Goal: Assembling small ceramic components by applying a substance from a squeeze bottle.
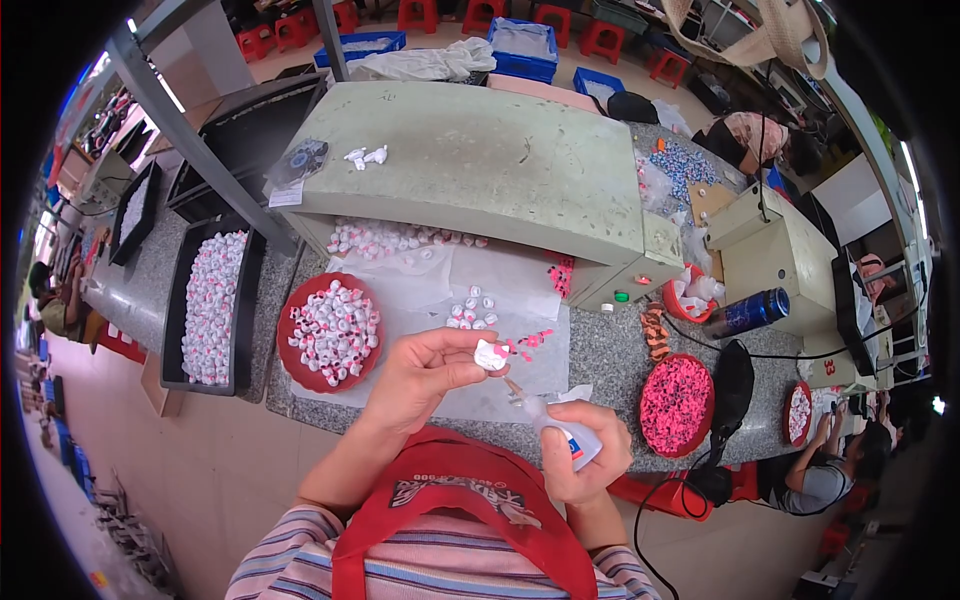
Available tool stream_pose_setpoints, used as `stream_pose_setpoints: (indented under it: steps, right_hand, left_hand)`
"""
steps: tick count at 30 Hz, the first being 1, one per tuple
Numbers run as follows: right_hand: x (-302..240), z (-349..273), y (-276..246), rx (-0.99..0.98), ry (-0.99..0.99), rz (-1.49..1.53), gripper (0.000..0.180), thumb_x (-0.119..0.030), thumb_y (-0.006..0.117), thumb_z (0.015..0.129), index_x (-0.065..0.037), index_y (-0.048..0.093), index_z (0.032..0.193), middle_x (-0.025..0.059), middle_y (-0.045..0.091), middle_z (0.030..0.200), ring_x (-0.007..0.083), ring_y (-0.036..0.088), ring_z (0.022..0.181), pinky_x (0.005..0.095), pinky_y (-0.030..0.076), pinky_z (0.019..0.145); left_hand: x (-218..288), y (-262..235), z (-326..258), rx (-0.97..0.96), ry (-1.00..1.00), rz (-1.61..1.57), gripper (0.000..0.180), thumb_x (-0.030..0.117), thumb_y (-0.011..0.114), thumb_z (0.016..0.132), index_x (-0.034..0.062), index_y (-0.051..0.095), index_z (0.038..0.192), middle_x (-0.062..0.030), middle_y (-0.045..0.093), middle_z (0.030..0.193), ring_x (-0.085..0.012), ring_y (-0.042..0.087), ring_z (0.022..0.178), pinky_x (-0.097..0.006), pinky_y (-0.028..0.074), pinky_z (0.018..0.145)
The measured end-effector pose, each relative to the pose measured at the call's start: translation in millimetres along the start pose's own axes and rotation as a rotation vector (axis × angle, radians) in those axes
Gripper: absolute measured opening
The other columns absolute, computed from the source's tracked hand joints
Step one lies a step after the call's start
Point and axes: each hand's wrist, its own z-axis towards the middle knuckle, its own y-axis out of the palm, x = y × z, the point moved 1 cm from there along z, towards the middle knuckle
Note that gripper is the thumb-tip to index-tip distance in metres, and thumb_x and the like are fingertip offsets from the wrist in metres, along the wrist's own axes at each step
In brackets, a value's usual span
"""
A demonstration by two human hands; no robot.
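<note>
Grey speckled stone makes up the worktop (600, 350) I am looking down on, with a big pale green machine housing (470, 160) behind it and a sheet of white paper (500, 300) spread in front. My left hand (425, 370) is pinched shut on a small white moulded plastic charm (490, 354), held up just above the paper. My right hand (590, 450) is wrapped tight around a small translucent squeeze bottle of glue (565, 432), its thin nozzle pointing up toward the charm and almost touching it.

To the left sits a round red plastic dish heaped with white and pink charms (332, 332), and beyond it a long black tray of the same pieces (212, 305). A second red dish of tiny pink bits (677, 403) lies to the right.

My worry is glue: too hard a squeeze would likely flood the little piece and run onto my fingertips, and a slack pinch could let it drop among the loose pink bits (530, 342) on the paper.
</note>
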Motion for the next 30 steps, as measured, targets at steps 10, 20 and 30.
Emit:
stream_pose_setpoints:
  steps: [10, 20, 30]
  right_hand:
    - [4, -2, 4, 0.071, 0.087, 0.025, 0.014, -0.009, 0.060, 0.067, -0.001, 0.059, 0.078, 0.0093, 0.061, 0.069, 0.0161, 0.057, 0.054, 0.0248, 0.044, 0.051]
    - [11, -2, 8, 0.014, 0.084, 0.032, 0.018, -0.012, 0.060, 0.069, 0.001, 0.059, 0.082, 0.0083, 0.060, 0.067, 0.0150, 0.056, 0.051, 0.0242, 0.042, 0.046]
    - [264, -105, 47, -0.014, 1.181, 0.212, 0.021, -0.004, 0.059, 0.070, 0.004, 0.055, 0.089, 0.0123, 0.060, 0.075, 0.0194, 0.061, 0.065, 0.0281, 0.050, 0.054]
  left_hand:
    - [3, 4, -4, 0.086, 0.082, 0.206, 0.031, -0.009, 0.057, 0.072, -0.0053, 0.055, 0.103, -0.0131, 0.061, 0.094, -0.0177, 0.060, 0.087, -0.027, 0.048, 0.077]
    - [-2, 0, -1, 0.085, 0.162, 0.238, 0.031, -0.010, 0.057, 0.074, -0.0049, 0.054, 0.104, -0.0117, 0.060, 0.096, -0.0147, 0.058, 0.089, -0.024, 0.047, 0.078]
    - [-26, -18, 9, 0.131, 0.012, 0.173, 0.031, -0.008, 0.058, 0.072, -0.0050, 0.054, 0.103, -0.0135, 0.061, 0.092, -0.0195, 0.061, 0.086, -0.028, 0.047, 0.078]
